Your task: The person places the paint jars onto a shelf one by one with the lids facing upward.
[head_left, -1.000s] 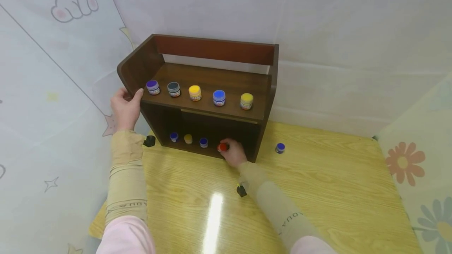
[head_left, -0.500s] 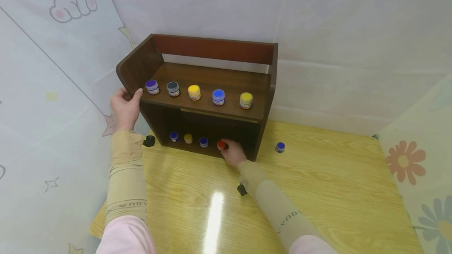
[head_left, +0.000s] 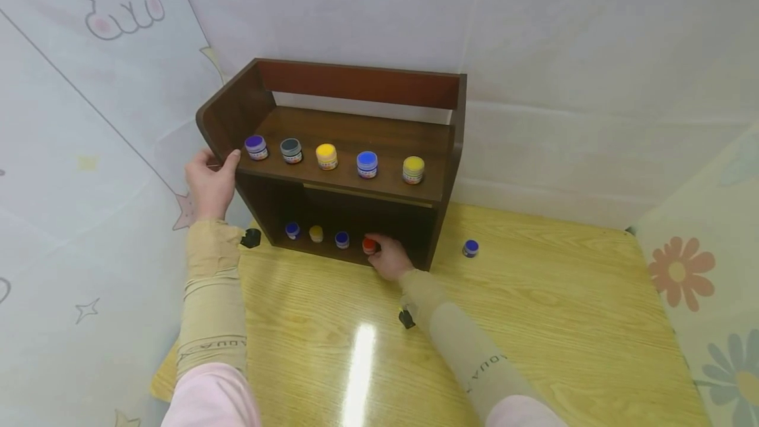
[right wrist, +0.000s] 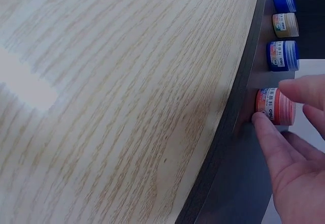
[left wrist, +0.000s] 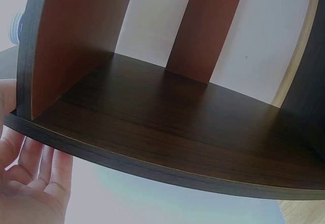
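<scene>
A dark brown two-tier shelf [head_left: 356, 199] stands on the table. My left hand [head_left: 210, 183] holds its left side at the upper board, thumb on the front corner; in the left wrist view, the fingers [left wrist: 45, 165] curl behind the panel. On the lower board, my right hand [head_left: 390, 257] pinches a red paint jar [head_left: 369, 246] between thumb and fingers. The right wrist view shows this jar [right wrist: 274, 106] upright on the board near its front edge. Left of it stand a blue jar [head_left: 342, 239], a yellow jar [head_left: 316, 234] and a dark blue jar [head_left: 292, 230].
Along the upper board stand several jars: purple [head_left: 256, 147], dark grey [head_left: 291, 150], orange-yellow [head_left: 327, 157], blue [head_left: 367, 164] and yellow [head_left: 413, 169]. Another blue jar [head_left: 471, 248] sits on the wooden table [head_left: 534, 321] right of the shelf. White cloth [head_left: 593, 84] hangs behind.
The red jar and my right fingers have shifted slightly left along the lower board, and more of the jar shows now. My left hand stays in place on the shelf.
</scene>
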The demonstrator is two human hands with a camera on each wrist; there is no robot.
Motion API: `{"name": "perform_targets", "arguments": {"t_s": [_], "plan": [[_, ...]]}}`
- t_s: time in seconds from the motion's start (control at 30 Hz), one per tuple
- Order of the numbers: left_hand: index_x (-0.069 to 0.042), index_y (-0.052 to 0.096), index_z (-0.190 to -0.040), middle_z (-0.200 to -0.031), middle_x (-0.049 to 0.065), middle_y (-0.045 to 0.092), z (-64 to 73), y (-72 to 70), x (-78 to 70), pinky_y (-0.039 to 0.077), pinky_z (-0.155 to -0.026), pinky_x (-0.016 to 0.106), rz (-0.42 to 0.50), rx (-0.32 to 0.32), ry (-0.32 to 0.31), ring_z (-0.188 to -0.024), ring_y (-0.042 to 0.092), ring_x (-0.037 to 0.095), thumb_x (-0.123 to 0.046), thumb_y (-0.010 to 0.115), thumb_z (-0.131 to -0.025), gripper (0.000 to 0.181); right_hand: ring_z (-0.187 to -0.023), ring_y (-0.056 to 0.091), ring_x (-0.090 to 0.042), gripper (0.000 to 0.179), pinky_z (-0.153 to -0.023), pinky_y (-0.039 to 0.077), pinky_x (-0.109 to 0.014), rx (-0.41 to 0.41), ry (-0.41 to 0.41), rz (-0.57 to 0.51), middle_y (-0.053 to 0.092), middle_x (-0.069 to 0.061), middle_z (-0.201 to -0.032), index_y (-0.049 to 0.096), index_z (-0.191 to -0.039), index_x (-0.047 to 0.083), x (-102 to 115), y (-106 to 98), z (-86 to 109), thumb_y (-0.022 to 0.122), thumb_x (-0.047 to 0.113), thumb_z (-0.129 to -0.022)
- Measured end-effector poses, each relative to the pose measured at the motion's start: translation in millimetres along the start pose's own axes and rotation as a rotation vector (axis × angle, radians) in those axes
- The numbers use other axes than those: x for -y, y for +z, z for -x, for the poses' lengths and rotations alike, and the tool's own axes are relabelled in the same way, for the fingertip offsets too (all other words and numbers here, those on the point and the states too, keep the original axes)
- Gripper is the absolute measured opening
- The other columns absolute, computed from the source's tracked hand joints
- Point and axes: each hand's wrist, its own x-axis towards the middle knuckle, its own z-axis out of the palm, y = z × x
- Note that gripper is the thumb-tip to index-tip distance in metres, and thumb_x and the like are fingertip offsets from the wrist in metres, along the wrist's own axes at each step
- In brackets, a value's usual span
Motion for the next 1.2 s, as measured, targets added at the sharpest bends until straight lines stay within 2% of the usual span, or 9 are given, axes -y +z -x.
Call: {"name": "perform_targets", "arguments": {"t_s": [0.17,0.37,0.6,0.97,1.2], "plan": [[-0.002,0.067,-0.109,-0.092,-0.004,0.06,0.1,-0.1,-0.1,0.046,-0.074,0.022,0.005,0.001,-0.007,-0.084,0.055,0.008,-0.036,0.071,-0.096,0.037,-0.093,0.069,-0.028,0.061,-0.089,0.055,-0.041,-0.04,0.001,0.013,0.056,-0.024,-0.136,0.051,-0.144,-0.002,-1,2,-3.0,0.076,0.007,-0.088],[-0.002,0.066,-0.108,-0.092,-0.004,0.06,1.3,-1.0,0.2,0.046,-0.073,0.022,-0.003,-0.003,-0.006,-0.084,0.055,0.007,-0.037,0.07,-0.096,0.037,-0.105,0.065,-0.033,0.056,-0.092,0.053,-0.044,-0.112,-0.009,0.032,0.056,-0.021,-0.134,0.055,-0.141,0.002,18,-7,-4.2,0.075,0.018,-0.092],[-0.002,0.066,-0.11,-0.093,-0.004,0.06,0.5,-0.2,0.7,0.046,-0.073,0.022,-0.008,-0.006,-0.008,-0.084,0.055,0.007,-0.038,0.07,-0.096,0.038,-0.105,0.065,-0.029,0.039,-0.089,0.053,-0.042,-0.148,-0.07,0.088,0.064,-0.014,-0.124,0.066,-0.127,0.006,48,-22,4.0,0.074,0.025,-0.094],[-0.004,0.067,-0.108,-0.091,-0.004,0.06,-1.4,-0.1,-0.7,0.046,-0.073,0.021,0.001,0.001,-0.014,-0.083,0.055,0.007,-0.037,0.07,-0.096,0.036,-0.101,0.067,-0.027,0.025,-0.084,0.056,-0.035,-0.159,-0.186,-0.049,0.068,-0.004,-0.115,0.07,-0.117,0.011,87,-46,25.6,0.073,0.024,-0.096],[-0.004,0.066,-0.106,-0.092,-0.004,0.061,-1.3,0.5,2.2,0.047,-0.074,0.022,0.005,-0.005,-0.004,-0.083,0.056,0.007,-0.037,0.07,-0.096,0.035,-0.088,0.065,-0.012,0.015,-0.078,0.055,-0.025,-0.22,-0.333,-0.046,0.07,0.001,-0.102,0.072,-0.107,0.013,108,-64,42.2,0.075,0.02,-0.094]]}}
